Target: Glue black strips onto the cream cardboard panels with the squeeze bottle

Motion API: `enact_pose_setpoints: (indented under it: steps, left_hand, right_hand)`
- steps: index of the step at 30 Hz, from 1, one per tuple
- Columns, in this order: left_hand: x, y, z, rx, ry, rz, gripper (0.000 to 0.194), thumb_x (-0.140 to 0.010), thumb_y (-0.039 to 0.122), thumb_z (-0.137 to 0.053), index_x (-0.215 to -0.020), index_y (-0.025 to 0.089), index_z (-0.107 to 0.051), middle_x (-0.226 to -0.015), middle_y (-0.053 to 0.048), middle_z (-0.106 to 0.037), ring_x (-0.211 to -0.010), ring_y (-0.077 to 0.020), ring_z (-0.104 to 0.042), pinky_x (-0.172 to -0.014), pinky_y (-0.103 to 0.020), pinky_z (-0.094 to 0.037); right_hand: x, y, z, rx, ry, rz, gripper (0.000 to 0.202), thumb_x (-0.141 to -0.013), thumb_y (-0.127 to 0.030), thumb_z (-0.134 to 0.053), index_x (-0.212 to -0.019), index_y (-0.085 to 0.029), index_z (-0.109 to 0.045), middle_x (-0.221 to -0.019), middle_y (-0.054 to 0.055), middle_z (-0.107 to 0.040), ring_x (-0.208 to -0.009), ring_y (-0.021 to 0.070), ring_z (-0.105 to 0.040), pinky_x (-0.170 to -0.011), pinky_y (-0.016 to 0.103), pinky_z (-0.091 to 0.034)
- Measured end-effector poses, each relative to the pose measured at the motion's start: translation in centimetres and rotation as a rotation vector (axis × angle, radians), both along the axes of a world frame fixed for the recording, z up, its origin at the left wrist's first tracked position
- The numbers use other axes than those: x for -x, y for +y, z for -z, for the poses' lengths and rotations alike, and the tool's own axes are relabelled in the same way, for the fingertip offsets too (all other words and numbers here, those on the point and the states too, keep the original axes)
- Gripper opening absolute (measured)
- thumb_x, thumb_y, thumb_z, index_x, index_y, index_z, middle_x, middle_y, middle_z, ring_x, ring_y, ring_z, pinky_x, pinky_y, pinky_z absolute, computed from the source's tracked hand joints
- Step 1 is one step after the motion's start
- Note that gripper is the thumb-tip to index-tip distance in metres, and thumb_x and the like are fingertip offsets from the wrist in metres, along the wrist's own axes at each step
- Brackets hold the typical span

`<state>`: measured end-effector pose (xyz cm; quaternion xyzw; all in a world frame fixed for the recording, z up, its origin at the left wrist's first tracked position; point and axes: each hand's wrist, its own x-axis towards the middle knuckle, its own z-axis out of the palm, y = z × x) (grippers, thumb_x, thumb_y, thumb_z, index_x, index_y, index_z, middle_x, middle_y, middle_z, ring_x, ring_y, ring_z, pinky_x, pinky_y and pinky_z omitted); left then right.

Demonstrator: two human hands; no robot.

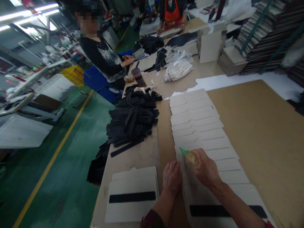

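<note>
My right hand (pixel 206 167) is closed around a yellowish squeeze bottle (pixel 192 158) with a green nozzle. The nozzle points left, over a row of overlapping off-white panels (pixel 201 136). Next to their left edge, my left hand (pixel 172 177) rests with its fingers curled together; whatever lies under the fingertips is hidden. A black strip (pixel 209 211) lies across the nearest panel, partly behind my right forearm. Left of my hands, a small stack of off-white panels (pixel 131 212) carries another black strip (pixel 131 197). Beyond it lies a heap of black strips (pixel 133 120).
Brown board (pixel 261 126) covers the table's right side. Farther back are a dark cup (pixel 138 77), a plastic bag (pixel 178 66) and tall strapped stacks (pixel 268 34). One person (pixel 102 60) stands at the table's left edge, another (pixel 172 14) at the far end. Blue crates (pixel 97 84) stand on the floor.
</note>
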<state>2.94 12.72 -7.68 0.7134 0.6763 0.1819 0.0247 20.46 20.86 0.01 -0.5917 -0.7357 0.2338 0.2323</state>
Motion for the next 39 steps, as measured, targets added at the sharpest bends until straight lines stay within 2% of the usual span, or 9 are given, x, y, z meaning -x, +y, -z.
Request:
enact_pose_setpoints:
  steps: [3,8,13,19,24,28,34,39]
  left_hand:
    - [0.0,0.0,0.0,-0.006,-0.004,0.0,0.035,-0.088,0.012,-0.056,-0.121,0.021,-0.065,-0.113,-0.006,-0.069,-0.1,-0.0229,-0.062,-0.094,-0.038,-0.056]
    - [0.1,-0.2,0.0,-0.002,-0.007,0.007,0.035,-0.09,0.014,-0.055,-0.123,0.02,-0.063,-0.116,-0.007,-0.068,-0.103,-0.023,-0.062,-0.099,-0.041,-0.054]
    - [0.2,-0.1,0.2,-0.008,0.003,0.008,0.034,-0.09,0.013,-0.056,-0.122,0.021,-0.064,-0.116,-0.006,-0.068,-0.102,-0.0229,-0.062,-0.096,-0.039,-0.055]
    - [0.3,-0.1,0.5,-0.02,0.004,0.004,0.032,-0.092,0.014,-0.055,-0.122,0.02,-0.065,-0.117,-0.007,-0.068,-0.103,-0.0241,-0.062,-0.096,-0.04,-0.055]
    - [0.3,-0.2,0.5,-0.025,0.005,0.016,0.034,-0.091,0.013,-0.054,-0.123,0.02,-0.064,-0.118,-0.007,-0.068,-0.103,-0.0238,-0.062,-0.095,-0.039,-0.055]
    - [0.4,-0.2,0.4,-0.022,0.008,0.012,0.036,-0.091,0.012,-0.054,-0.124,0.02,-0.063,-0.118,-0.007,-0.068,-0.105,-0.0245,-0.062,-0.095,-0.04,-0.055]
    - [0.5,-0.2,0.5,-0.03,0.017,0.012,0.034,-0.09,0.013,-0.055,-0.123,0.02,-0.064,-0.118,-0.007,-0.068,-0.103,-0.0246,-0.063,-0.095,-0.042,-0.056]
    - [0.4,-0.2,0.5,-0.055,0.025,0.013,0.036,-0.089,0.01,-0.052,-0.121,0.019,-0.065,-0.117,-0.008,-0.068,-0.105,-0.0246,-0.062,-0.096,-0.042,-0.055]
  right_hand:
    - [-0.7,-0.1,0.1,-0.004,-0.022,0.004,0.016,-0.092,-0.032,-0.049,-0.104,-0.024,-0.056,-0.096,0.004,-0.064,-0.079,0.0222,-0.066,-0.063,0.03,-0.044]
    - [-3.7,-0.1,0.5,-0.018,-0.101,0.188,0.025,-0.092,-0.045,-0.052,-0.104,-0.024,-0.058,-0.098,0.005,-0.065,-0.077,0.0232,-0.065,-0.061,0.031,-0.041]
    - [-3.2,0.0,0.6,0.029,-0.086,0.109,0.023,-0.095,-0.041,-0.047,-0.105,-0.023,-0.058,-0.096,0.004,-0.064,-0.078,0.0219,-0.065,-0.063,0.031,-0.041]
    - [-3.7,0.0,0.4,0.016,-0.117,0.222,0.024,-0.093,-0.045,-0.049,-0.102,-0.024,-0.058,-0.099,0.005,-0.066,-0.079,0.0233,-0.065,-0.061,0.031,-0.04]
    - [-3.8,-0.2,0.2,0.024,-0.116,0.15,0.021,-0.094,-0.041,-0.048,-0.104,-0.024,-0.056,-0.097,0.004,-0.065,-0.078,0.0227,-0.066,-0.062,0.03,-0.04]
    - [-4.8,0.1,0.2,-0.013,-0.164,0.268,0.025,-0.093,-0.045,-0.049,-0.102,-0.024,-0.056,-0.1,0.005,-0.066,-0.078,0.0232,-0.065,-0.06,0.031,-0.038]
    - [-5.1,0.3,0.0,0.078,-0.151,0.209,0.024,-0.094,-0.043,-0.048,-0.105,-0.024,-0.057,-0.099,0.004,-0.067,-0.075,0.022,-0.065,-0.061,0.031,-0.039]
    - [-6.0,0.5,0.0,0.034,-0.167,0.326,0.029,-0.092,-0.049,-0.05,-0.103,-0.024,-0.058,-0.102,0.006,-0.067,-0.082,0.0249,-0.067,-0.064,0.032,-0.042]
